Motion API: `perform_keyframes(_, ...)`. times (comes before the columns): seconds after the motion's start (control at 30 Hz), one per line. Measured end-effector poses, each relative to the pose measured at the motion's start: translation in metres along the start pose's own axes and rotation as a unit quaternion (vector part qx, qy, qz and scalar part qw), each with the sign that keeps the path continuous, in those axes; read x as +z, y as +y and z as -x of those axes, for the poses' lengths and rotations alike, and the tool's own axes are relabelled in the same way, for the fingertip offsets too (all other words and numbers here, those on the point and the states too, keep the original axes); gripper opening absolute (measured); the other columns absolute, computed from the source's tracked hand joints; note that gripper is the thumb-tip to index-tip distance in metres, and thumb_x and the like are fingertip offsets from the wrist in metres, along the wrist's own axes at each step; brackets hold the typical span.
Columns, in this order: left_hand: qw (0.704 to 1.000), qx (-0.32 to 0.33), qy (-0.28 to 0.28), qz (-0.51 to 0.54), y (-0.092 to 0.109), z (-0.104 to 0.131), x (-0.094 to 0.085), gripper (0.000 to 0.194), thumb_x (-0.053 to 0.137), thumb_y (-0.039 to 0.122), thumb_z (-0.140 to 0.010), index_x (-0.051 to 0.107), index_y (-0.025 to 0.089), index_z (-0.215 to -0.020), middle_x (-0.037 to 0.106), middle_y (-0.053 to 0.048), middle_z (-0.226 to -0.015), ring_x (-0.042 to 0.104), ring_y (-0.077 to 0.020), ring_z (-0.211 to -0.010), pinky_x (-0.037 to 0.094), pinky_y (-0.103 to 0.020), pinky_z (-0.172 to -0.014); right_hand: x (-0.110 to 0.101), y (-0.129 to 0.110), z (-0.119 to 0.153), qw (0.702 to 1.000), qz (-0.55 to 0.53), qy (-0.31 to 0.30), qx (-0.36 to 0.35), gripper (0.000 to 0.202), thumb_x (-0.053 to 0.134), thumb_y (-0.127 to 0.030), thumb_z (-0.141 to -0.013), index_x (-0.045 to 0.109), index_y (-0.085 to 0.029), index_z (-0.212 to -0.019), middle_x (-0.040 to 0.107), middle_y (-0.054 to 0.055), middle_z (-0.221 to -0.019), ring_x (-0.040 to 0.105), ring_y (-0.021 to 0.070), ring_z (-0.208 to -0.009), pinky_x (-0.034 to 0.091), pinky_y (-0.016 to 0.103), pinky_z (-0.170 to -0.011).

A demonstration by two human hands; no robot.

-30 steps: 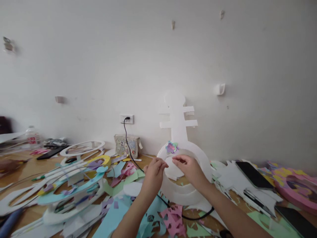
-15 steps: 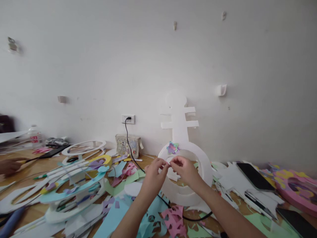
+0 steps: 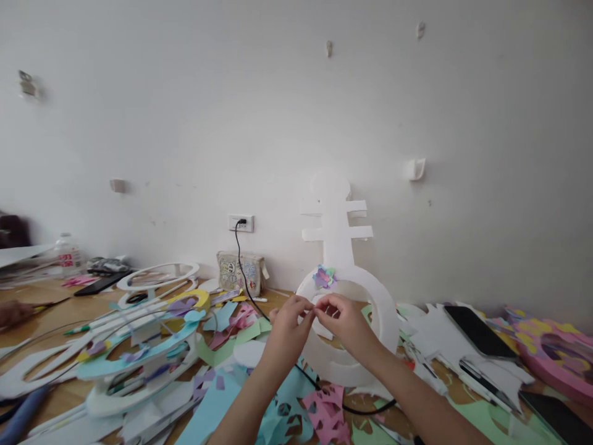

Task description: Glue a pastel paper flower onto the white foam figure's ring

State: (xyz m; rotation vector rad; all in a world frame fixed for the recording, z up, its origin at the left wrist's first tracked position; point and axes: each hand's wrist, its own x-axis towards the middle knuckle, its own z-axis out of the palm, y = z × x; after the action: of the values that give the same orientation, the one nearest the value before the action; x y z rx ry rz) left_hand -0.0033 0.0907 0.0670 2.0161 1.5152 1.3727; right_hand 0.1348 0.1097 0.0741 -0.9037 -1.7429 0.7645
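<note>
My left hand (image 3: 294, 317) and my right hand (image 3: 341, 315) meet at their fingertips, both pinched. Whatever lies between the fingers is too small or hidden to make out. Right behind them a white cut-out (image 3: 388, 321) leans on the wall, with a ring-shaped base and a tall stem with side bars. A small purple, pink and green paper flower (image 3: 325, 277) sits on the upper left of the ring, just above my fingers.
Pink (image 3: 327, 417) and blue (image 3: 217, 402) paper scraps and a black cable (image 3: 370, 410) lie below. White and blue ring structures (image 3: 139, 371) stand left, near another person's hand (image 3: 16, 314). A phone (image 3: 479, 330) and a pink ring (image 3: 556, 358) are on the right.
My fingertips have drawn slightly closer together, the right hand shifting a little left. At the far left, the other person's hand has moved a little.
</note>
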Motion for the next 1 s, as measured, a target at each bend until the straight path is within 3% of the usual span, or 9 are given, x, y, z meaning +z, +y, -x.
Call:
perform_keyframes(0.17, 0.998, 0.029, 0.024, -0.05, -0.004, 0.003, -0.002, 0.02, 0.055, 0.018, -0.085, 0.074, 0.025, -0.083, 0.071, -0.005, -0.093, 0.063, -0.0245, -0.09, 0.031, -0.04, -0.084, 0.003, 0.002, 0.003, 0.992, -0.087, -0.003, 0.092, 0.021, 0.061, -0.04, -0.069, 0.059, -0.019, -0.072, 0.05, -0.005, -0.057, 0.046, 0.0118, -0.052, 0.034, 0.024, -0.049)
perform_keyframes(0.33, 0.967, 0.159, 0.044, -0.192, -0.013, 0.008, -0.003, 0.026, 0.048, 0.016, -0.093, 0.072, 0.026, -0.099, 0.07, -0.006, -0.098, 0.061, -0.0234, -0.093, 0.033, -0.039, -0.083, 0.001, -0.006, 0.005, 0.961, -0.186, -0.019, 0.204, 0.036, 0.063, -0.052, -0.072, 0.06, -0.016, -0.07, 0.06, 0.0, -0.07, 0.047, 0.0077, -0.051, 0.034, 0.02, -0.046)
perform_keyframes(0.5, 0.925, 0.236, 0.064, -0.293, -0.021, 0.011, -0.002, 0.024, 0.05, 0.013, -0.093, 0.069, 0.026, -0.102, 0.071, -0.004, -0.102, 0.061, -0.022, -0.092, 0.032, -0.04, -0.086, 0.0, -0.009, 0.006, 0.934, -0.252, -0.022, 0.253, 0.024, 0.069, -0.039, -0.073, 0.065, -0.015, -0.071, 0.062, 0.0, -0.07, 0.047, 0.005, -0.05, 0.033, 0.016, -0.045)
perform_keyframes(0.63, 0.921, 0.25, 0.091, -0.285, -0.024, 0.01, 0.0, 0.022, 0.052, 0.016, -0.093, 0.067, 0.026, -0.106, 0.071, -0.003, -0.103, 0.062, -0.0214, -0.091, 0.034, -0.041, -0.088, 0.0, -0.01, 0.005, 0.921, -0.27, -0.013, 0.28, 0.013, 0.071, -0.023, -0.071, 0.066, -0.013, -0.066, 0.063, 0.0, -0.066, 0.047, 0.0043, -0.047, 0.032, 0.015, -0.041)
perform_keyframes(0.73, 0.955, 0.181, 0.081, -0.221, -0.028, 0.006, 0.005, 0.026, 0.051, 0.019, -0.093, 0.065, 0.027, -0.112, 0.069, -0.005, -0.111, 0.062, -0.0239, -0.102, 0.037, -0.042, -0.093, -0.001, -0.01, 0.004, 0.914, -0.28, 0.013, 0.295, 0.011, 0.071, -0.017, -0.073, 0.066, -0.013, -0.063, 0.064, 0.0, -0.064, 0.046, 0.0043, -0.045, 0.032, 0.014, -0.039)
perform_keyframes(0.83, 0.991, 0.018, 0.073, -0.11, -0.04, -0.003, 0.014, 0.038, 0.057, 0.021, -0.086, 0.058, 0.024, -0.124, 0.062, -0.011, -0.126, 0.053, -0.0298, -0.12, 0.034, -0.049, -0.102, -0.003, -0.006, 0.003, 0.903, -0.295, 0.06, 0.307, 0.014, 0.07, -0.015, -0.075, 0.065, -0.013, -0.062, 0.063, -0.001, -0.062, 0.046, 0.004, -0.043, 0.032, 0.014, -0.037)
perform_keyframes(0.93, 0.992, -0.079, 0.078, -0.062, -0.055, -0.012, 0.026, 0.045, 0.061, 0.019, -0.079, 0.055, 0.016, -0.124, 0.059, -0.019, -0.129, 0.051, -0.0368, -0.124, 0.037, -0.056, -0.099, -0.003, 0.003, -0.001, 0.883, -0.323, 0.122, 0.319, 0.015, 0.069, -0.013, -0.078, 0.062, -0.013, -0.065, 0.06, -0.002, -0.06, 0.044, 0.0036, -0.041, 0.032, 0.014, -0.036)
perform_keyframes(1.0, 0.991, -0.102, 0.075, -0.036, -0.062, -0.017, 0.032, 0.04, 0.059, 0.017, -0.078, 0.057, 0.013, -0.117, 0.061, -0.02, -0.124, 0.056, -0.035, -0.118, 0.043, -0.051, -0.096, -0.001, 0.008, -0.007, 0.864, -0.345, 0.16, 0.329, 0.016, 0.065, -0.012, -0.082, 0.06, -0.014, -0.067, 0.059, -0.004, -0.058, 0.044, 0.0031, -0.039, 0.031, 0.013, -0.035)
